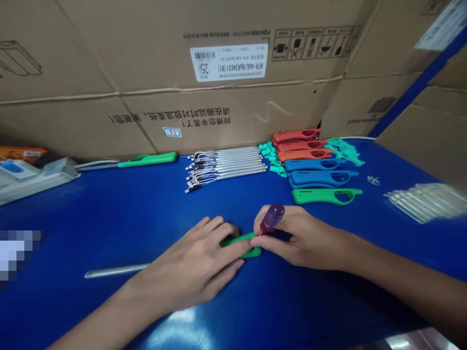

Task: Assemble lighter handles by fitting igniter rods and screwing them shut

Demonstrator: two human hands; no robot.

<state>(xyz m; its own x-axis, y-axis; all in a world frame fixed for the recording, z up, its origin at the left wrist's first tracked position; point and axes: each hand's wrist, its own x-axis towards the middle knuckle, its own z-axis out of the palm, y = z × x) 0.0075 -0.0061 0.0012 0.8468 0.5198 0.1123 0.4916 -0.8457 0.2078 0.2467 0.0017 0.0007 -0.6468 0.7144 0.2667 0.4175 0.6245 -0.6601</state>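
My left hand (199, 260) is closed over a green lighter (254, 252), pressing it onto the blue table. The lighter's silver metal tube (115, 271) sticks out to the left from under my wrist. In my right hand (304, 238), a screwdriver (273, 217) with a purple handle is gripped between thumb and fingers. It stands tilted over the right end of the green lighter, and its tip is hidden by my fingers. Fingers of both hands meet at that end.
Behind my hands lie several metal tubes with wires (239, 163), teal plastic pieces (346, 149), and red, orange, blue and green lighter handles (314, 196). A power strip (54, 177) and a green lighter (153, 158) lie at left. Clear-wrapped parts (426, 201) are right. A cardboard wall (153, 58) closes off the back.
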